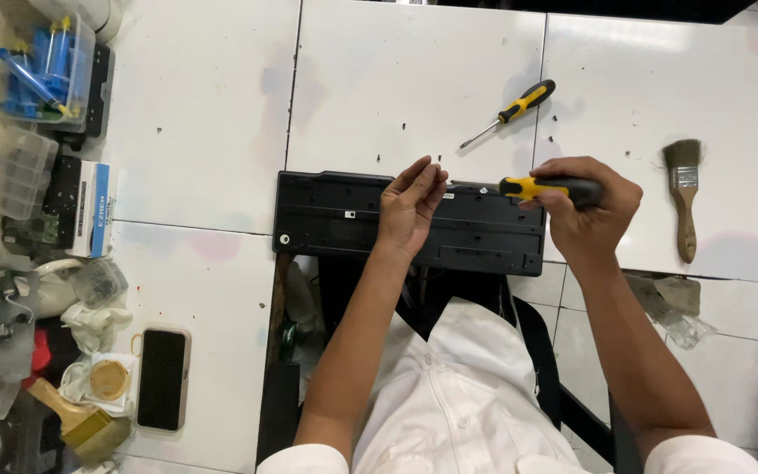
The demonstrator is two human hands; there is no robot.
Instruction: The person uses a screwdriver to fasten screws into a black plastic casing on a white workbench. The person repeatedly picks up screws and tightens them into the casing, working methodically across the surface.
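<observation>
Right hand (pixel 585 206) clenched on yellow-and-black screwdriver (pixel 547 187), tip at upturned black keyboard (pixel 410 222) at desk (pixel 203 132) edge; left hand (pixel 410 206) loosely open, pinching near tip. Likely risks: slipping tip, dropped screw.

A spare screwdriver (pixel 509 113) lies behind the keyboard (pixel 335 219), a brush (pixel 683 197) to its right.

White table (pixel 203 132): keyboard (pixel 335 215), screwdriver (pixel 511 110), brush (pixel 683 197), phone (pixel 162 377)
</observation>
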